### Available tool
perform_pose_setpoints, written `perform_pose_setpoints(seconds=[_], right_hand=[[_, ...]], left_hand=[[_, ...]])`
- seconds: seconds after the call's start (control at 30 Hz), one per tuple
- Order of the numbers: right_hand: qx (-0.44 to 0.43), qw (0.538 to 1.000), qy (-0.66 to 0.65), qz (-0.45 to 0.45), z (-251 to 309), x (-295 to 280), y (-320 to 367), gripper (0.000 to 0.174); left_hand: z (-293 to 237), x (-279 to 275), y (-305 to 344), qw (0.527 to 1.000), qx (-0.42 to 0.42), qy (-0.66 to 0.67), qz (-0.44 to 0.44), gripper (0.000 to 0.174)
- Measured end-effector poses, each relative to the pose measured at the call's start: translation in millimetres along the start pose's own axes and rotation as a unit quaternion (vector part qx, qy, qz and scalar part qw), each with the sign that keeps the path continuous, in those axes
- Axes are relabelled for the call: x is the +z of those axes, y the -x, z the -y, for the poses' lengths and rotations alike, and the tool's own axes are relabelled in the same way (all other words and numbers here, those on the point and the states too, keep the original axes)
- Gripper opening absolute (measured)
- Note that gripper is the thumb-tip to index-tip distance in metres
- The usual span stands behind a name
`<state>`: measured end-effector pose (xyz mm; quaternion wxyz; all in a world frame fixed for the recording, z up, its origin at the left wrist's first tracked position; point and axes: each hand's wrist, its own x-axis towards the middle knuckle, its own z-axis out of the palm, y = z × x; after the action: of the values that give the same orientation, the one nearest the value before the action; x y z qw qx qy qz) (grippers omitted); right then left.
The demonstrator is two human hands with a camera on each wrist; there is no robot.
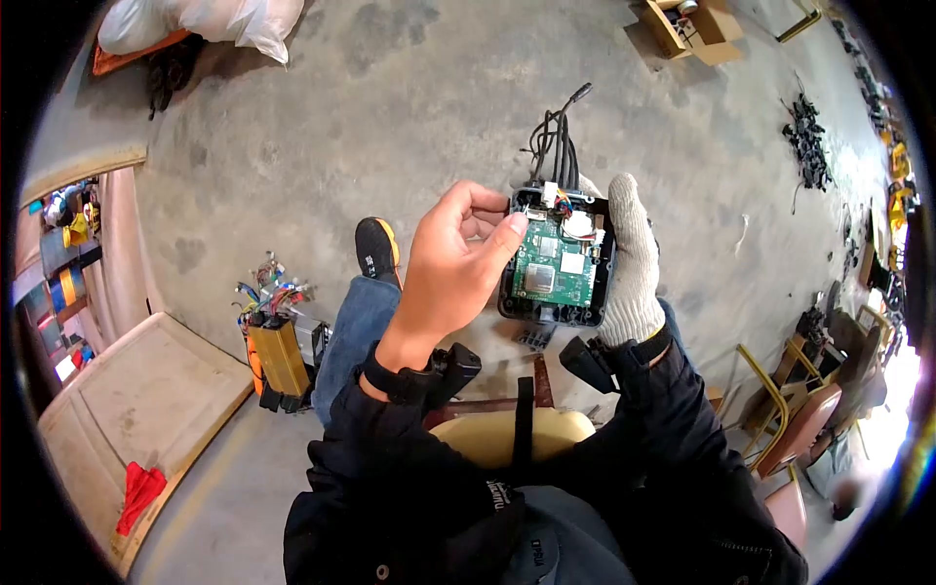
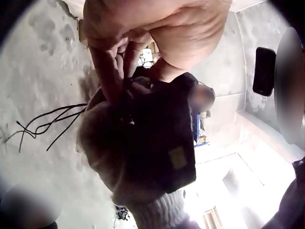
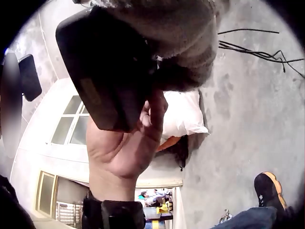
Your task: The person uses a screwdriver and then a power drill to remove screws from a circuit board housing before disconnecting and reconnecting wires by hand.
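Note:
An open black plastic case (image 1: 506, 310) holds a green circuit board (image 1: 556, 255) with silver and white chips. My gloved right hand (image 1: 634, 268) grips this case from its right side and beneath, thumb along the edge. The bare left hand (image 1: 453, 263) pinches the case's upper left corner; its thumb tip lies by a small connector at the board's corner, and its other fingers curl at the outer edge. Coloured wires (image 1: 563, 203) run to a white plug near the top. Black cables (image 1: 561, 146) leave the far side. In the right wrist view the case's dark underside (image 3: 102, 71) shows.
Beside the left leg stands a gold-coloured device (image 1: 280, 361) with loose wires. A tan board (image 1: 146, 409) carrying a red cloth (image 1: 141, 495) lies at left. A cardboard box (image 1: 692, 34) and a black cable heap (image 1: 807, 136) rest on the floor; chairs (image 1: 799, 429) stand at right.

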<state>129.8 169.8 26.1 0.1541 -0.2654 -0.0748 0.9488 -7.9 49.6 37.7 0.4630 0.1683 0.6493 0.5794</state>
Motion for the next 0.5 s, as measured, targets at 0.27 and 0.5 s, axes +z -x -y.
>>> perform_pose_setpoints(seconds=[0.27,0.5], right_hand=[[0.023,0.999,-0.019,-0.012,1.9,9.9,8.7,0.057],[0.031,0.999,-0.023,-0.022,-1.1,12.8,6.2,0.063]], left_hand=[[-10.0,-7.6,-1.1,0.944,0.181,-0.276,-0.017,0.025],[-6.2,-2.2,-2.5,0.969,0.154,-0.187,-0.044,0.031]])
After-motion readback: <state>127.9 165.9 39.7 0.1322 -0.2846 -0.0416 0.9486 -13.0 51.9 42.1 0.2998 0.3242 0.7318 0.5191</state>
